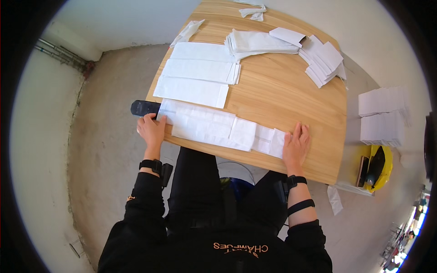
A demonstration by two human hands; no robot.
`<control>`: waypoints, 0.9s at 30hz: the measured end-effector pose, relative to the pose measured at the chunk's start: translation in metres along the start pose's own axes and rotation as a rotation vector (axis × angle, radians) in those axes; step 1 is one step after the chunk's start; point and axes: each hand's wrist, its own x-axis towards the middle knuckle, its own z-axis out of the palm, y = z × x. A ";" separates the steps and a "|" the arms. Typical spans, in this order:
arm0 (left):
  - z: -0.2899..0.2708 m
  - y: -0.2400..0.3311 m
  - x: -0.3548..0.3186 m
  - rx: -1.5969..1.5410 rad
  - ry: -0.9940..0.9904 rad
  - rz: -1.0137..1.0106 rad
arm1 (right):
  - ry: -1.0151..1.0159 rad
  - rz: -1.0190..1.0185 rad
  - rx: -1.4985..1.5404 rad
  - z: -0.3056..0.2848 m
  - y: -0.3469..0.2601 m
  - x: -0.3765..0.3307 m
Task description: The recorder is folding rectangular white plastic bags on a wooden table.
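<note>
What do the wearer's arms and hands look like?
Both hands, left and right, are ungloved. Black sleeves: left sleeve has a small orange marking; right sleeve ends lower down the forearm. Black wristband on each wrist; second black strap on the right forearm.

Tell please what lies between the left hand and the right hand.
In the head view, overlapping white sheets lie there, along the near edge of the wooden table.

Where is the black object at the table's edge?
In the head view, the black object juts past the left edge of the table, just beyond the left hand, at the left end of the overlapping white pieces.
</note>
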 end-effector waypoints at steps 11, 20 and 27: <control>-0.090 0.113 -0.017 -0.806 -0.098 0.097 | 0.160 0.024 0.404 -0.058 -0.029 -0.008; -0.090 0.234 -0.129 -0.933 -0.266 0.825 | -0.323 0.590 1.837 -0.110 -0.102 -0.044; -0.078 0.236 -0.143 -0.815 -0.234 0.855 | -0.106 0.613 1.726 -0.113 -0.046 -0.034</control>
